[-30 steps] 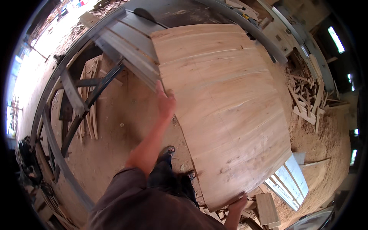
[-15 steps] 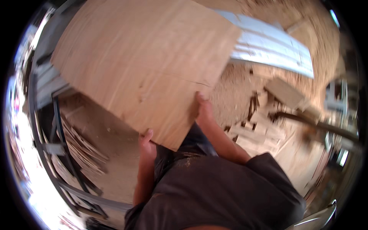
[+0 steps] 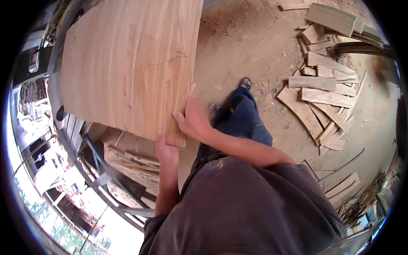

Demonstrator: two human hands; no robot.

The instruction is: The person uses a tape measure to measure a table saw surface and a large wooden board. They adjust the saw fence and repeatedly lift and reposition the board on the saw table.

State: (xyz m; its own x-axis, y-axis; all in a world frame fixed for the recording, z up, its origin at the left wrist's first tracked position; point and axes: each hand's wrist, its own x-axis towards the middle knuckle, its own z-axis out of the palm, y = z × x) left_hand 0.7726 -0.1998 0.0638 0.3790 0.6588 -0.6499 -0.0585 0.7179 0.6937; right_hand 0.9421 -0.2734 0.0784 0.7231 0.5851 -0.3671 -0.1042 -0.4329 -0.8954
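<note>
A large wooden panel (image 3: 123, 68) with pale striped grain and thin dark drawn lines stretches away in front of me, toward the far left. My left hand (image 3: 167, 154) grips its near edge, thumb on top and the other fingers hidden underneath. At the near right corner, my right hand (image 3: 194, 120) holds the long right edge. Its thumb lies on the upper face and a finger reaches forward along the side. The panel's far left part lies over a dark metal-framed stand; whether it rests on that is unclear.
Wood offcuts (image 3: 327, 95) lie heaped on the dirt floor (image 3: 238, 42) to the right. Long thin strips (image 3: 131, 163) are stacked by the metal frame (image 3: 112, 180) at left. A curved dark rod (image 3: 348, 160) lies at the lower right. My foot (image 3: 245, 83) stands ahead.
The panel has swung left relative to my body, and the view has turned. The pale bluish sheet beyond it has left view. My right hand sits closer to my left, near the corner.
</note>
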